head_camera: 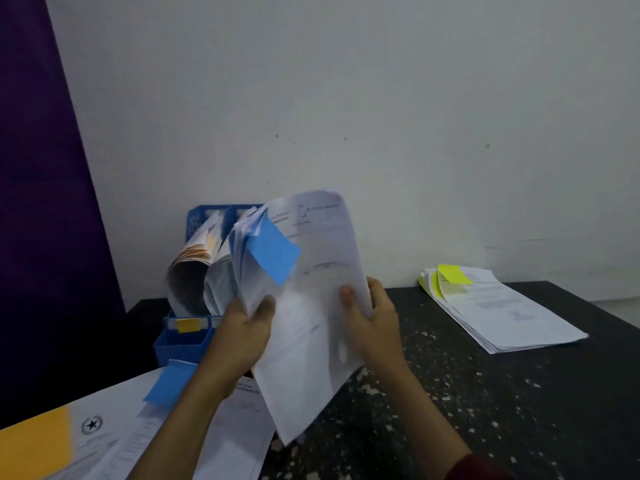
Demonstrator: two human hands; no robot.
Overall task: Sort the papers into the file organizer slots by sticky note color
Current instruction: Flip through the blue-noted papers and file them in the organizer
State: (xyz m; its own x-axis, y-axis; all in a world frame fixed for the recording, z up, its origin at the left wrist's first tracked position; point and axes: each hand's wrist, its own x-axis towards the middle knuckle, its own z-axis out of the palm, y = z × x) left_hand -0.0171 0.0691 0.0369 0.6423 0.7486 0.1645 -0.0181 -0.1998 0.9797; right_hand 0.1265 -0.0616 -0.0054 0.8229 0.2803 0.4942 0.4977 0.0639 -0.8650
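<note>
Loose papers (pixel 114 441) lay nearest on the worktop (pixel 485 393), one bearing an orange note (pixel 34 441) and a printed star emblem (pixel 91 425). The left hand (pixel 242 327) and right hand (pixel 374 317) each gripped a side edge of a bundle of papers (pixel 311 323), held upright just in front of the blue file organizer (pixel 180 344). A blue sticky note (pixel 272 252) hung near its top.

Recommended: square the lower edge, keep the sheets together, and lower them into whichever slot takes blue, clear of the curled papers (pixel 194 268) filed there. An orange tab (pixel 188 324) marked one front slot. Header print on the bundle was too blurred to read.
</note>
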